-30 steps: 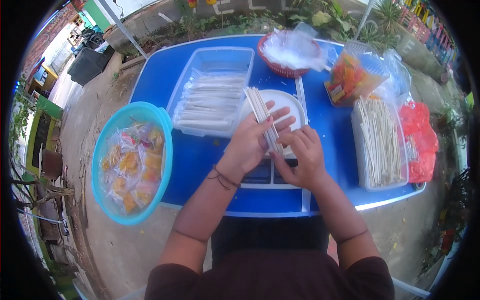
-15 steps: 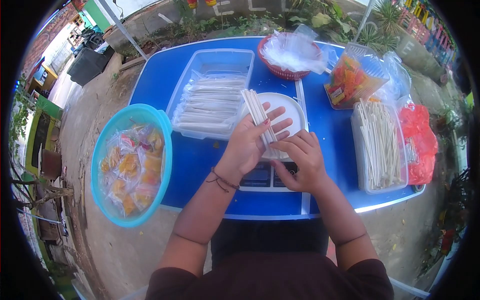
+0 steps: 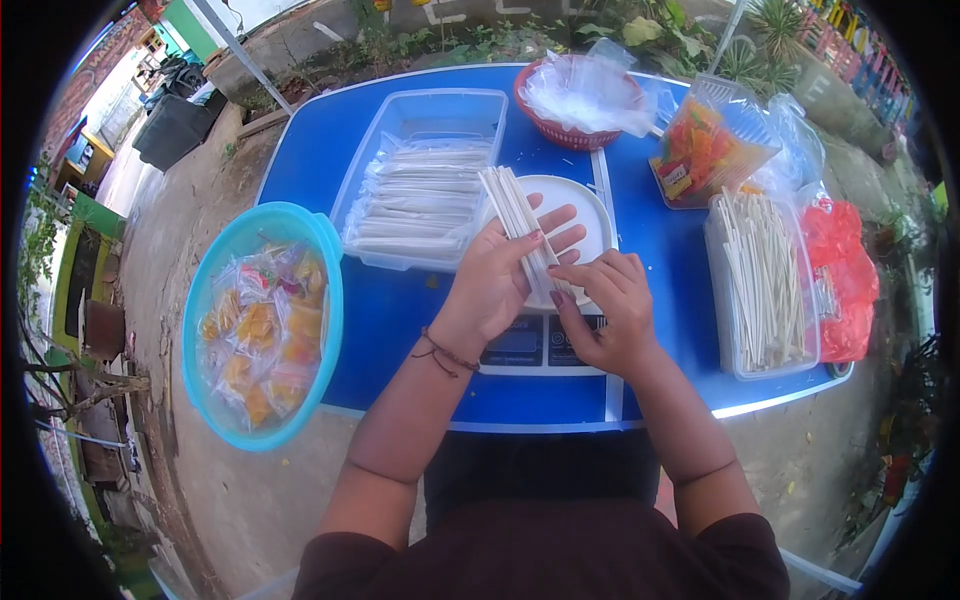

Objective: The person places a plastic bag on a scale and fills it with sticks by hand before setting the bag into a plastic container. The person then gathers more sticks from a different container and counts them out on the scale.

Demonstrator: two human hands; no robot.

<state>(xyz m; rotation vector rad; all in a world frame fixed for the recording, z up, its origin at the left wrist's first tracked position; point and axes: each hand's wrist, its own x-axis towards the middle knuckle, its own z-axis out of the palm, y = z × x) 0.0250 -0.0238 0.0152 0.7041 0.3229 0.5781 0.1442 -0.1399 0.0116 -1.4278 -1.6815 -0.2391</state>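
Observation:
A small bundle of pale thin sticks lies slantwise across the palm of my left hand, its thumb pressed over them. My right hand is at the lower end of the bundle, with thumb and fingertips pinching the stick ends. Both hands are above a digital kitchen scale with a round white plate, and they hide part of it. On the right, a clear plastic box holds many similar loose sticks.
At back left a clear tray holds wrapped stick packs. A turquoise basin contains bagged orange snacks. Behind are a red basket of plastic bags and a clear container; a red bag lies right.
The view has shifted slightly. My right hand's fingers have curled in closer around the lower ends of the sticks, while my left hand keeps its hold.

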